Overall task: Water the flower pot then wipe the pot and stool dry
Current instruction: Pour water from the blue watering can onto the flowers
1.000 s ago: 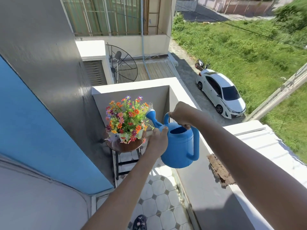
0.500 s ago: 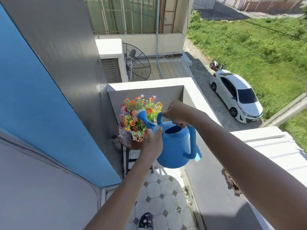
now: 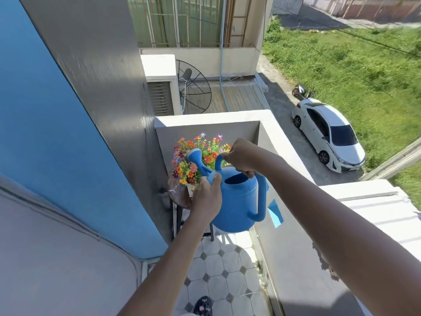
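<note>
A blue watering can (image 3: pixel 239 201) hangs in the air over the balcony corner. My right hand (image 3: pixel 242 159) grips its top handle. My left hand (image 3: pixel 208 197) holds the can's left side at the base of the spout. The spout's rose (image 3: pixel 194 156) pokes up among the colourful flowers (image 3: pixel 196 153) of the flower pot, whose white body (image 3: pixel 189 187) is mostly hidden. The pot stands on a round brown stool (image 3: pixel 178 197) with dark legs, against the grey wall. No water stream is visible. A blue cloth (image 3: pixel 275 213) hangs on the parapet behind the can.
The white parapet (image 3: pixel 268 128) closes the balcony at the back and right. A grey wall (image 3: pixel 109 92) with a blue panel (image 3: pixel 52 142) runs along the left. White octagonal tiles (image 3: pixel 224 270) cover the narrow floor. A patterned slipper (image 3: pixel 203 305) shows at the bottom. Far below stands a white car (image 3: pixel 328 133).
The can and both hands have moved closer to the flowers, and the spout's rose now sits among the blooms. The view has shifted left, and the blue cloth has come into sight.
</note>
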The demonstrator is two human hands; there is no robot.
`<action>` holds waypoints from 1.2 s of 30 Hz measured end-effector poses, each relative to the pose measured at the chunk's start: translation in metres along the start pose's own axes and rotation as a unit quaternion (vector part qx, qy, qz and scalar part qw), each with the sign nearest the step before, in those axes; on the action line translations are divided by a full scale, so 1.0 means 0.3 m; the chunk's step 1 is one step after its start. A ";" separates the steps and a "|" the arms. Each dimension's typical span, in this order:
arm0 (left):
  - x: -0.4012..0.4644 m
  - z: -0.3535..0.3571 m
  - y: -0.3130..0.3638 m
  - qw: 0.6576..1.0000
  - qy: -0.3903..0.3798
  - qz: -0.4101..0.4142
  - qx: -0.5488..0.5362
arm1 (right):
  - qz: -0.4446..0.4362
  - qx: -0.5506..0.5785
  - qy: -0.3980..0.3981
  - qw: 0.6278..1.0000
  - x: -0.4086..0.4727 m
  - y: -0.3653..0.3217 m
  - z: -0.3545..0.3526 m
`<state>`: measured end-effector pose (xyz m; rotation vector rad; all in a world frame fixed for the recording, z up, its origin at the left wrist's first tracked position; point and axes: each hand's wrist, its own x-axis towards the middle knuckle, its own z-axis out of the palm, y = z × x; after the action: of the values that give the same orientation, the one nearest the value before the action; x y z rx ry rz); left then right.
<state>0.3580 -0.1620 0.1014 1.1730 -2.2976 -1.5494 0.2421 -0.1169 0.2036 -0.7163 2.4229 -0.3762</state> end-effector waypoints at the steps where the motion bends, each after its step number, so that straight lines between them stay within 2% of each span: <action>1: 0.010 0.004 0.001 1.000 -0.004 0.000 -0.004 | 0.010 0.009 0.004 1.000 0.008 0.004 -0.003; 10: 0.087 0.074 0.029 0.997 -0.065 0.027 -0.022 | 0.026 0.014 0.039 0.999 0.029 0.072 -0.057; 15: 0.109 0.137 0.027 0.995 -0.089 0.049 -0.014 | 0.056 0.036 0.023 0.998 0.040 0.145 -0.057; 20: 0.154 0.216 -0.006 0.987 -0.139 0.085 -0.011 | 0.084 0.139 0.016 0.987 0.053 0.279 -0.008; 23: 0.183 0.275 -0.023 0.977 -0.182 0.113 -0.018 | 0.112 0.199 0.051 0.972 0.064 0.373 0.028; 26: 0.209 0.340 -0.008 0.971 -0.191 0.141 -0.013 | 0.121 0.274 0.064 0.952 0.079 0.468 0.067; 27: 0.223 0.366 0.000 0.971 -0.188 0.150 -0.011 | 0.121 0.315 0.071 0.939 0.081 0.495 0.075; 30: 0.268 0.462 0.024 0.967 -0.189 0.169 0.022 | 0.138 0.462 0.119 0.868 0.100 0.581 0.078; 34: 0.337 0.613 0.094 0.965 -0.206 0.161 0.034 | 0.155 0.628 0.168 0.744 0.128 0.698 0.045; 36: 0.371 0.690 0.140 0.957 -0.223 0.183 0.024 | 0.162 0.675 0.190 0.694 0.143 0.750 0.021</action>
<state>0.1557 -0.0770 0.0072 0.3834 -2.6358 -1.7474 0.1251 0.0418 0.0868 0.5033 1.7409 -1.9631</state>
